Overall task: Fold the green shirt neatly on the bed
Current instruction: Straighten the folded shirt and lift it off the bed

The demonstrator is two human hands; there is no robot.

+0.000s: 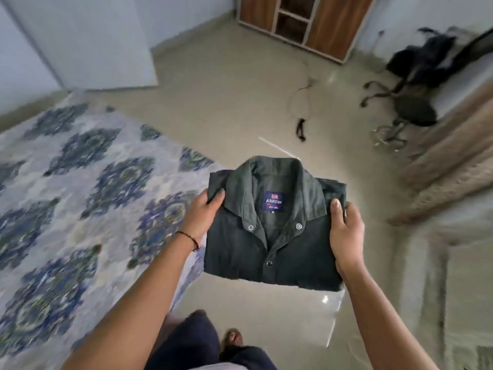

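The dark green shirt (277,244) is folded into a compact rectangle, collar up, with a blue label showing inside the neck. It hangs in the air over the floor, just right of the bed's corner. My left hand (205,209) grips its left edge near the collar, thumb on top. My right hand (345,231) grips the right edge the same way. The bed (80,196), covered by a pale sheet with blue floral medallions, fills the left side.
Beige tiled floor (240,102) spreads ahead. A wooden cabinet (306,22) stands at the far wall, a dark cable (301,121) lies on the floor, and an office chair with dark clothing (416,76) stands far right beside curtains (453,156). My legs (202,343) show below.
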